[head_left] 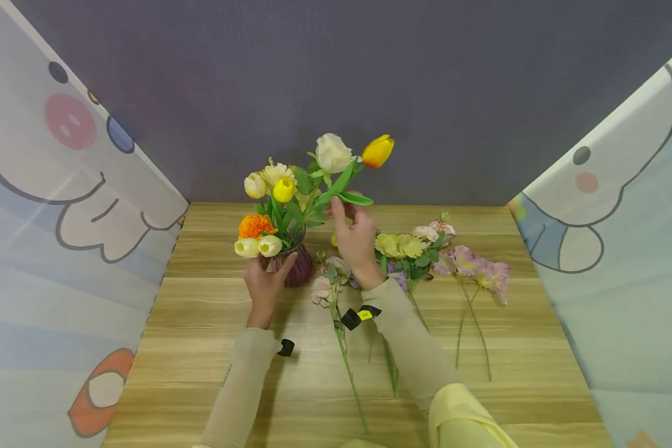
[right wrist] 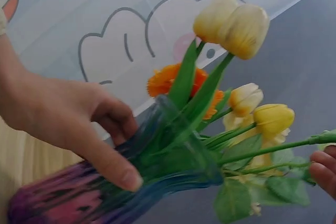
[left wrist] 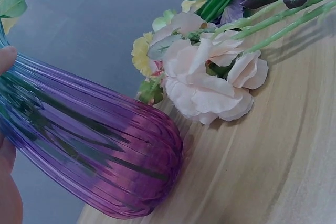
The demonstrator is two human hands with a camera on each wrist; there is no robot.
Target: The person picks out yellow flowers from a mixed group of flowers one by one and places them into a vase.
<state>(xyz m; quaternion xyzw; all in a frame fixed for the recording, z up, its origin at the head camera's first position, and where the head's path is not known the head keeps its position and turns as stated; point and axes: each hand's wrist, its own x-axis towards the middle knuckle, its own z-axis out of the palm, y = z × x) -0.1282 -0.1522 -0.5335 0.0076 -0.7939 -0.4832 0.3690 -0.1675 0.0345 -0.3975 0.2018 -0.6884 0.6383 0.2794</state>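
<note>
A ribbed glass vase [head_left: 300, 269], purple-pink at the base and bluish at the rim, stands on the table with several flowers in it. My left hand [head_left: 264, 283] grips its neck, thumb and fingers on either side. Cream tulips [right wrist: 244, 31], a yellow tulip [right wrist: 274, 119] and an orange flower [head_left: 256, 226] lean out of the mouth. My right hand [head_left: 356, 239], right of the vase, pinches the stem of a yellow-red tulip [head_left: 378, 151] among its green leaves. Beside that bloom is a white rose [head_left: 333, 153]. In the left wrist view, stems [left wrist: 79, 124] show through the glass.
Pale pink roses [left wrist: 210, 77] lie right of the vase. Further right on the wooden table [head_left: 190, 348] are yellow flowers [head_left: 400, 246] and lilac-pink flowers [head_left: 478, 267], their stems toward me. A grey panel [head_left: 453, 93] stands behind; printed cloth walls [head_left: 50, 261] flank the table.
</note>
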